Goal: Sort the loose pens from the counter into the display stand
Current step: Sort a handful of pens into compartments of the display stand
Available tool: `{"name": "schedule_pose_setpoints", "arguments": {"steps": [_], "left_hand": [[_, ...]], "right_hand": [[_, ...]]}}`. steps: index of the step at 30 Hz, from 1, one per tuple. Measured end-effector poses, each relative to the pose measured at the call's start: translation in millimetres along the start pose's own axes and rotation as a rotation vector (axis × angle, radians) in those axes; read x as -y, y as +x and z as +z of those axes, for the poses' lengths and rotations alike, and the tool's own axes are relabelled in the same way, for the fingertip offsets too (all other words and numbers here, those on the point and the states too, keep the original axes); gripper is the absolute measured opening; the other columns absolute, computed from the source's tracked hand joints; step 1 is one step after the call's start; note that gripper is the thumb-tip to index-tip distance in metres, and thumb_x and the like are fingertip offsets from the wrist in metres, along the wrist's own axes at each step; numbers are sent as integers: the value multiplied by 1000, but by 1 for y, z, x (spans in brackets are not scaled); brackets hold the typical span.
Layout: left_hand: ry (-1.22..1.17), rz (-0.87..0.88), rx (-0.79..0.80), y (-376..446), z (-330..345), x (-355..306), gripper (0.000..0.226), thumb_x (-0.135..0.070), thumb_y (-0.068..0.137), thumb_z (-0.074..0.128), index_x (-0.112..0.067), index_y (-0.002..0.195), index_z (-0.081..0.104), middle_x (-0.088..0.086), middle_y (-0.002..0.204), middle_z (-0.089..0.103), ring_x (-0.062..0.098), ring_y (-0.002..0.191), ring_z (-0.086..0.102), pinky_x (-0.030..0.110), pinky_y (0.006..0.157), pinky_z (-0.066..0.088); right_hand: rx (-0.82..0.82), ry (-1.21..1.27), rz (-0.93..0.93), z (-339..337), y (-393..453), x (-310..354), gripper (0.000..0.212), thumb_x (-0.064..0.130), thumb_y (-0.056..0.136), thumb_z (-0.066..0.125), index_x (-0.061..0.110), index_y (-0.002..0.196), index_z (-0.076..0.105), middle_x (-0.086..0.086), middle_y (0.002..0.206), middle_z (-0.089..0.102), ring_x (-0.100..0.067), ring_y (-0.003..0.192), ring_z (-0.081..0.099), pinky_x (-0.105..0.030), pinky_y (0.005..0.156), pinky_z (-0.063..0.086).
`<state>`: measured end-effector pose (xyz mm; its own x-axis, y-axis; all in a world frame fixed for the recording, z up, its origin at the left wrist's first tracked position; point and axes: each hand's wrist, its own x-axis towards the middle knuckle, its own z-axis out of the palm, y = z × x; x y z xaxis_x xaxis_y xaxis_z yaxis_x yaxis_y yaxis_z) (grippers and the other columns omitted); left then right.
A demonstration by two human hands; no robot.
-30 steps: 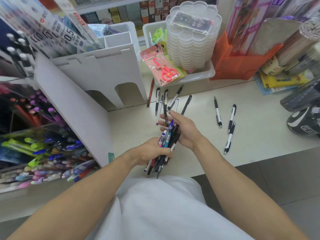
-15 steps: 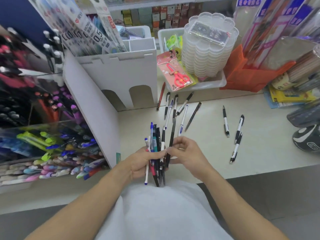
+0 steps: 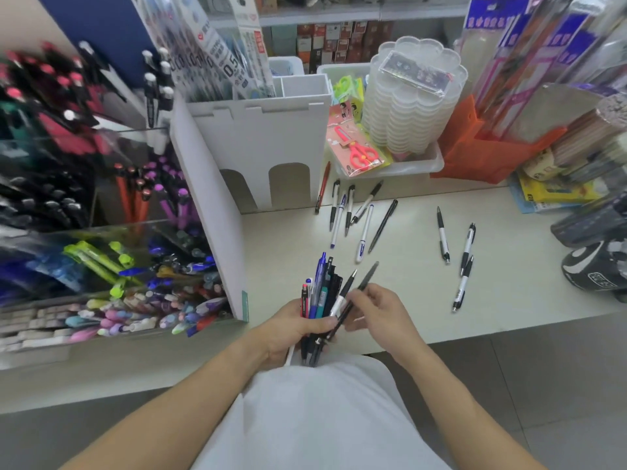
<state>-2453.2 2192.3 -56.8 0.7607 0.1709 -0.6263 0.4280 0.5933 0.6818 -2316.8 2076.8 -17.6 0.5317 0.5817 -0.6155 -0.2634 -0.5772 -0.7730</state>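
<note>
Two hands meet: the left hand [image 3: 291,329] grips a bunch of pens [image 3: 320,296] pointing up; right fingers [image 3: 361,300] pinch one pen [image 3: 356,296]. The stand [image 3: 112,266] lies left.

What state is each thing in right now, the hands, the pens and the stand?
Left hand: gripping a bunch of pens, tips up.
Right hand: pinching a dark pen at the edge of the bunch.
Pens by the tray: lying loose on the counter.
Three black and white pens: lying loose, farther right.
Red pen: lying beside the white stand.
Display stand: compartments full of pens.
</note>
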Motion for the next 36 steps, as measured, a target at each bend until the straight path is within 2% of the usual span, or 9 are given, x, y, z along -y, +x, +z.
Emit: {"name": "schedule_pose_setpoints", "arguments": {"steps": [4,7,11,14,20,25,29,32,36], "left_hand": [[-185,55,68,-18,-11,-22,26,-3,78,74,-2,102,63,16,92,63,27,68,61,33,58,51],[-158,139,231,-40,-14,-39,28,2,85,64,2,113,57,16,97,63,27,69,59,34,60,51],[-135,200,371,-74,-18,-53,43,5,86,60,-5,127,51,15,95,59,29,69,60,36,66,51],[-161,219,410,-97,-22,-54,46,3,84,59,-7,129,53,14,92,58,27,68,60,36,68,52],[-339,190,352,-125,-30,-43,39,-13,88,67,-4,125,60,14,89,61,27,64,62,34,64,54],[-288,228,164,-147,-39,-36,26,-17,85,71,-9,110,67,17,88,62,27,61,60,33,58,54],[-279,248,165,-163,-48,-35,19,-15,86,70,-11,105,68,17,86,61,25,57,59,31,54,52],[-286,232,207,-170,-53,-36,30,-16,85,75,-4,111,64,18,86,61,25,56,58,30,53,50],[-265,240,216,-176,-59,-38,54,-20,86,76,8,126,53,16,88,60,23,58,56,29,54,49]], "right_hand": [[-59,340,-68,5,-6,35,21,-2,101,31,6,101,51,-7,64,48,-22,46,51,-31,45,45],[51,241,-120,4,-12,60,11,4,101,47,7,97,56,-1,62,34,-11,41,23,-24,40,19],[151,-139,-279,3,-22,95,36,36,80,80,17,107,67,-2,80,60,-9,50,44,-16,46,36],[351,-243,-295,9,-31,115,45,25,85,79,23,126,61,-4,93,67,-5,54,53,-12,49,40],[488,-280,-379,42,-43,127,30,3,90,72,4,119,64,-3,82,62,0,46,48,-9,49,39],[401,-168,-368,59,-40,126,10,8,94,68,15,100,72,13,58,51,-12,45,30,-23,44,24],[527,-256,-392,66,-44,132,19,18,94,71,18,114,72,15,70,57,-12,49,32,-25,46,22],[575,-425,-466,74,-46,139,15,20,97,66,11,107,71,21,59,54,0,47,43,-11,49,34],[663,-369,-467,89,-46,144,17,27,97,63,20,82,63,3,63,38,-10,50,31,-20,48,30]]}}
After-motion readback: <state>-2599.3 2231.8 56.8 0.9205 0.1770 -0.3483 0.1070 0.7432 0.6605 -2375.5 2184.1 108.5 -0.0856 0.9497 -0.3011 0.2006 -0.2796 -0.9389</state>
